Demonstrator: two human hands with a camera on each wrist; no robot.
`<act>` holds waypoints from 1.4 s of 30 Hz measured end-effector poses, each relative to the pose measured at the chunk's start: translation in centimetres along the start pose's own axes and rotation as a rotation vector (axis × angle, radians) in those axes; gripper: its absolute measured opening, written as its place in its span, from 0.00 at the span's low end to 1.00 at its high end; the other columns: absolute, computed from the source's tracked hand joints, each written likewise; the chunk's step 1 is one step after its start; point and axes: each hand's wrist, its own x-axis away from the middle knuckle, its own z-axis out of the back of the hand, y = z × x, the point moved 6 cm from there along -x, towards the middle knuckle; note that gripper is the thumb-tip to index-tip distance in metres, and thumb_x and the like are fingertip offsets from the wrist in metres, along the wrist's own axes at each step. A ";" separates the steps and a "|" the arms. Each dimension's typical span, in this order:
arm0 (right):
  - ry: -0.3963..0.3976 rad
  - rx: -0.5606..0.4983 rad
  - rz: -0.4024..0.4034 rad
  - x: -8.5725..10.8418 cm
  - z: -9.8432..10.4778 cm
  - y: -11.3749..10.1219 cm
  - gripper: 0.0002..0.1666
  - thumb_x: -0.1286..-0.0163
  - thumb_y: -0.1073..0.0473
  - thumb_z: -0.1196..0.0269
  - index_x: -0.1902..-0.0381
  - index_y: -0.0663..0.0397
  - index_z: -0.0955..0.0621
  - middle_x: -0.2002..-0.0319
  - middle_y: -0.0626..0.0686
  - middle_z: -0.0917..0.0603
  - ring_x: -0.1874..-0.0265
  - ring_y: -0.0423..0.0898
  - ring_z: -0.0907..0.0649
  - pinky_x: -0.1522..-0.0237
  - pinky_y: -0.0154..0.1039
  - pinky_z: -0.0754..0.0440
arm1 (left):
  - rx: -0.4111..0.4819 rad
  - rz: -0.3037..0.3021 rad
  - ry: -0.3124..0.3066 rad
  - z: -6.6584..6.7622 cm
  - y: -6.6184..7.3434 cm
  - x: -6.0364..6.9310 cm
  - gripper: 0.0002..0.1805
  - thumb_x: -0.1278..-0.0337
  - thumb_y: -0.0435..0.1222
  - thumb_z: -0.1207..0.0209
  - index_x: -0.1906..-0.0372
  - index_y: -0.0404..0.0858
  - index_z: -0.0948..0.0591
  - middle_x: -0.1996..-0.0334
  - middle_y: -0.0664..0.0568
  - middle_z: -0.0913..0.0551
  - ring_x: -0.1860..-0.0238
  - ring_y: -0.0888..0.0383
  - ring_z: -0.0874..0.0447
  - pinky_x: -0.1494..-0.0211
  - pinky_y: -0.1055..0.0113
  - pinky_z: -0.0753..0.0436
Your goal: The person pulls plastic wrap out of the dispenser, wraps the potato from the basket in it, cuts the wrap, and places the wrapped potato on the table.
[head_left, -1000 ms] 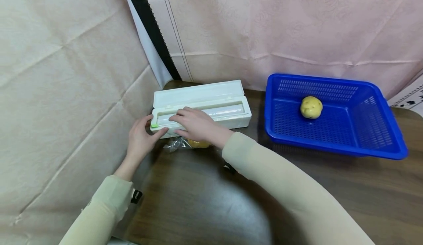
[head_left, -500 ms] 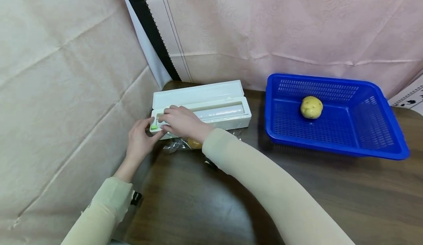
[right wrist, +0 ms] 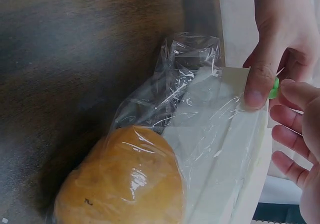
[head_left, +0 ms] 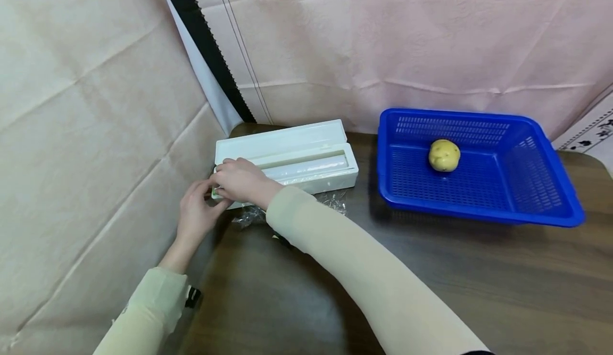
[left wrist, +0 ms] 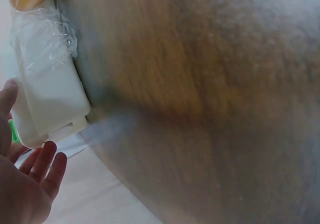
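A white cling film box (head_left: pixel 330 182) stands lid-up on the table, a roll of film (head_left: pixel 311 167) inside. My left hand (head_left: pixel 196 211) grips its left end, thumb on the front in the right wrist view. My right hand (head_left: pixel 244 182) is at that same end, fingers bent; a fingertip meets the small green slider (right wrist: pixel 274 87). Whether it pinches the slider is hidden. Clear film (right wrist: pixel 200 108) hangs over the box front and covers a yellow-brown, potato-like lump (right wrist: pixel 125 184) before it. In the head view my right forearm hides the lump.
Right of the box stands a blue plastic basket (head_left: pixel 479 214) with a yellow potato (head_left: pixel 444 155) in it. Cloth-covered walls (head_left: pixel 96 131) rise close on the left and behind. The wooden table (head_left: pixel 268 302) extends toward me and to the right.
My right hand has moved left along the box, from near its middle to the left end beside my left hand. My left hand keeps its place. The view has shifted slightly.
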 end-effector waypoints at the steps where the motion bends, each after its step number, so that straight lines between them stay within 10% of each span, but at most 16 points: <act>1: -0.004 0.007 0.002 -0.1 -0.1 -0.1 0.17 0.15 0.49 0.44 0.36 0.34 0.15 0.44 0.40 0.15 0.40 0.43 0.20 0.38 0.41 0.22 | 0.002 -0.002 0.002 0.0 -0.1 0.0 0.26 0.47 0.32 0.20 0.44 0.29 0.15 0.51 0.34 0.16 0.54 0.36 0.15 0.46 0.42 0.18; 18: 0.028 0.039 -0.018 -0.7 -1.1 0.1 0.18 0.15 0.50 0.44 0.35 0.26 0.16 0.44 0.39 0.17 0.40 0.41 0.22 0.37 0.42 0.24 | -0.002 -0.028 0.020 -0.2 -0.3 0.1 0.27 0.50 0.31 0.19 0.45 0.27 0.15 0.52 0.33 0.17 0.54 0.35 0.15 0.45 0.41 0.18; 42: -0.020 0.062 -0.023 1.7 -1.2 2.1 0.20 0.15 0.51 0.45 0.31 0.41 0.19 0.36 0.42 0.18 0.35 0.44 0.23 0.32 0.46 0.25 | -0.053 -0.136 0.058 -0.1 0.1 0.4 0.32 0.53 0.34 0.17 0.43 0.24 0.15 0.46 0.30 0.15 0.49 0.35 0.16 0.43 0.40 0.19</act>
